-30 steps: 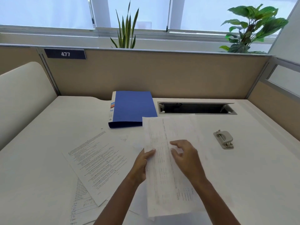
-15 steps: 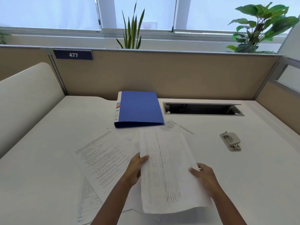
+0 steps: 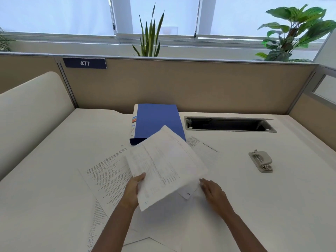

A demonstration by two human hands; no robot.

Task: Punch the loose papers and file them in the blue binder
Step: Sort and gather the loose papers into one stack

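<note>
My left hand [image 3: 133, 190] grips the left edge of a printed sheet [image 3: 165, 166] and holds it tilted above the desk, its far corner over the near edge of the closed blue binder [image 3: 157, 120]. My right hand [image 3: 212, 192] is flat and open just right of that sheet, fingertips at the edge of another paper [image 3: 189, 192] lying under it. Several more loose printed papers [image 3: 107, 175] lie on the desk to the left and near me. A grey hole punch [image 3: 260, 160] sits to the right, away from both hands.
The white desk [image 3: 263, 206] is bounded by beige partition panels behind and at the right. An open cable slot [image 3: 229, 124] is right of the binder. A cream curved divider [image 3: 27, 113] stands at the left. Plants sit on the window sill behind.
My right hand let go of the sheet and dropped to the desk at its right. My left hand swung the sheet so it tilts to the right, toward the binder.
</note>
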